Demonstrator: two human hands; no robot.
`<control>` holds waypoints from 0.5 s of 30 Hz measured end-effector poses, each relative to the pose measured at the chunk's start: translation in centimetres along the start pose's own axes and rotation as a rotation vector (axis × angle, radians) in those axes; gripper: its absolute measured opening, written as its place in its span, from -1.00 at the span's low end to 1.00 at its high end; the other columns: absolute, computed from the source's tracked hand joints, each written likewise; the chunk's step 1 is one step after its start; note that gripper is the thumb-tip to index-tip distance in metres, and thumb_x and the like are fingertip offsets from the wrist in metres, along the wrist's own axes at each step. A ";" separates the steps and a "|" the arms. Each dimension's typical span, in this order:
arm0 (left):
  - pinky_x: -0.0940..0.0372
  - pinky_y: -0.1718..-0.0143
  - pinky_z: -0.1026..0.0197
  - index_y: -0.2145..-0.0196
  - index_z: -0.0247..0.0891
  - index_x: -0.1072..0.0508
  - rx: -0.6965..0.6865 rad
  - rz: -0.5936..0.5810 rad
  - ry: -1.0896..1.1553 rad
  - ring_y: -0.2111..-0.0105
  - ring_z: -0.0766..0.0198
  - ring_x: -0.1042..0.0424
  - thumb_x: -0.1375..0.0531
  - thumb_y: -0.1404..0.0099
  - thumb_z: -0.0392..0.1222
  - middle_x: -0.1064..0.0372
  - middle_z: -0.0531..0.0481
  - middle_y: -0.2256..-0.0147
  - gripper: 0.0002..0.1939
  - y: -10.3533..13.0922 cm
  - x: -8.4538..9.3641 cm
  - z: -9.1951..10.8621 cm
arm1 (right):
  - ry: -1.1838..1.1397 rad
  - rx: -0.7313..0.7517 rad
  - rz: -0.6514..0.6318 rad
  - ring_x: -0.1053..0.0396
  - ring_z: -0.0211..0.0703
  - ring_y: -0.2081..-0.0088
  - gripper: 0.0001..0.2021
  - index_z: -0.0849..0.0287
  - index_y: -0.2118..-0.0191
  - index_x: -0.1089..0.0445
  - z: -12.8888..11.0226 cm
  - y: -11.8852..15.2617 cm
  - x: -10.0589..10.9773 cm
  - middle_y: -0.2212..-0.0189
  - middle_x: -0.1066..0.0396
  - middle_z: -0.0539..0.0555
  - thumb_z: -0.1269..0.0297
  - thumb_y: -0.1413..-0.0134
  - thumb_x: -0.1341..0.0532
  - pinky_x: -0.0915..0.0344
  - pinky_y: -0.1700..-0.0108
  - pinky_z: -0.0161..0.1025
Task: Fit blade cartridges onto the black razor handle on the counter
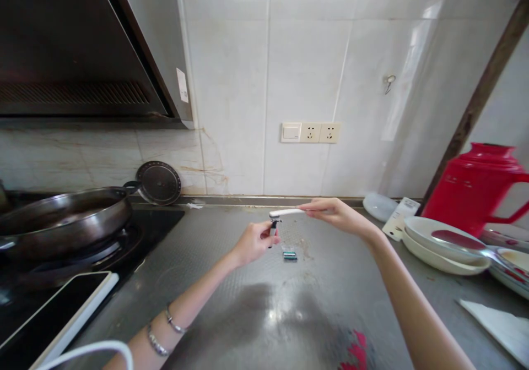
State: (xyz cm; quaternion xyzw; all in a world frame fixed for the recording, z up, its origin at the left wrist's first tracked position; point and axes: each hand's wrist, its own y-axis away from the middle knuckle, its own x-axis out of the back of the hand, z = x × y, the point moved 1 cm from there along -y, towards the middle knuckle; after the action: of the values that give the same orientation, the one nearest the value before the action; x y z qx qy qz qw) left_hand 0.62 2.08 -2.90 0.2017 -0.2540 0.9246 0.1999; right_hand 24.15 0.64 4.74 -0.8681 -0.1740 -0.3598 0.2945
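Note:
My left hand (257,243) pinches a small dark piece with a pale side (273,230), held upright above the counter. From the right, my right hand (333,213) grips the end of a slim white handle (289,212). The handle lies nearly level, and its left tip meets or overlaps the top of the dark piece; their exact contact is too small to tell. On the metal counter (231,326) just below the hands lies a small clear pack with green and dark strips (290,256).
At left, a steel pan (66,218) sits on the black stove, with a phone (58,317) and white cable nearer. At right stand a red jug (475,188), stacked plates (444,249), a white strip (400,218) and folded paper (498,326). The tiled wall is behind.

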 end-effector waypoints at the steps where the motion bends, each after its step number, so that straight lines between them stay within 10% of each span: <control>1: -0.18 0.43 0.32 0.45 -0.34 -0.40 -0.002 -0.004 -0.002 0.51 0.36 -0.28 -0.18 -0.10 -0.18 -0.31 0.06 0.55 -0.86 0.0 0.0 0.1 | 0.004 -0.010 0.007 -0.38 -0.02 0.11 -0.61 0.12 0.06 -0.43 0.0 0.0 0.0 0.12 -0.45 0.10 0.04 -0.07 -0.11 -0.27 0.05 -0.14; 15: -0.17 0.45 0.34 0.44 -0.34 -0.40 0.005 0.005 -0.030 0.51 0.36 -0.28 -0.18 -0.10 -0.17 -0.33 0.05 0.54 -0.85 0.1 0.2 0.4 | -0.008 0.016 0.033 -0.36 -0.01 0.09 -0.63 0.13 0.08 -0.44 -0.9 0.0 0.1 0.12 -0.45 0.10 0.05 -0.08 -0.12 -0.25 0.04 -0.17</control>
State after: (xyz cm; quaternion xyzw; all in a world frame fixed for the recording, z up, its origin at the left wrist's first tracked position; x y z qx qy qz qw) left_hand 0.51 1.85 -2.47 0.2155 -0.2554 0.9225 0.1932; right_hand 23.73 0.05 5.29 -0.8698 -0.1637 -0.3499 0.3069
